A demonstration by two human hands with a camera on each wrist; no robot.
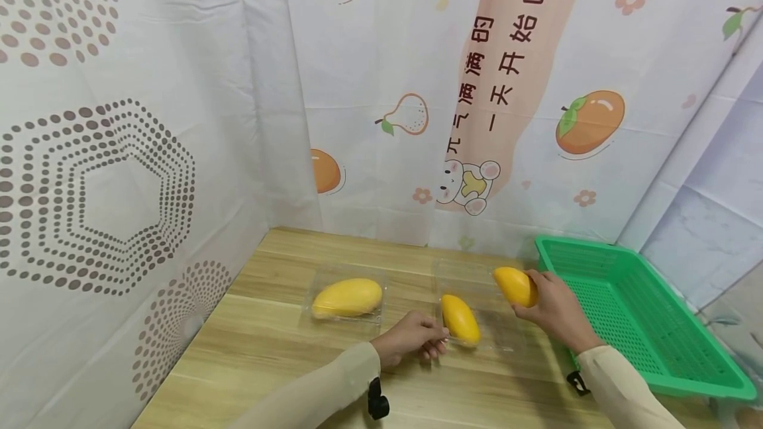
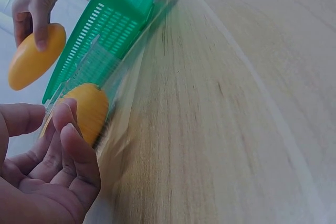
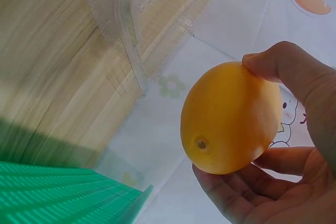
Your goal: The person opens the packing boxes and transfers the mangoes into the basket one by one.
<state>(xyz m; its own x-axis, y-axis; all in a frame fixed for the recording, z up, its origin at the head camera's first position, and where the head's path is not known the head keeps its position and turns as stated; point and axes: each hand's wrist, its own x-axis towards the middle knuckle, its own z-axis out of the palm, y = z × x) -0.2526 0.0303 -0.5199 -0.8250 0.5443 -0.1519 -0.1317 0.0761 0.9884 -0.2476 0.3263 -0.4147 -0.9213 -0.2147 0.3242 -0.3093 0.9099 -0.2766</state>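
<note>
My right hand [image 1: 554, 310] holds a yellow mango [image 1: 516, 286] up above a clear plastic box [image 1: 497, 333], with the thumb on one side and the fingers on the other. Inside the left part of that box lies a second mango [image 1: 460, 320]. My left hand [image 1: 411, 337] is at the box's near left corner, its thumb and index finger pinching the clear edge, as the left wrist view shows. Further left, a third mango [image 1: 348, 298] lies in another clear plastic box [image 1: 318, 277].
A green plastic basket [image 1: 673, 376] with slotted walls stands at the right, close beside my right forearm. Printed curtains [image 1: 369, 217] hang behind and to the left of the wooden table [image 1: 250, 363].
</note>
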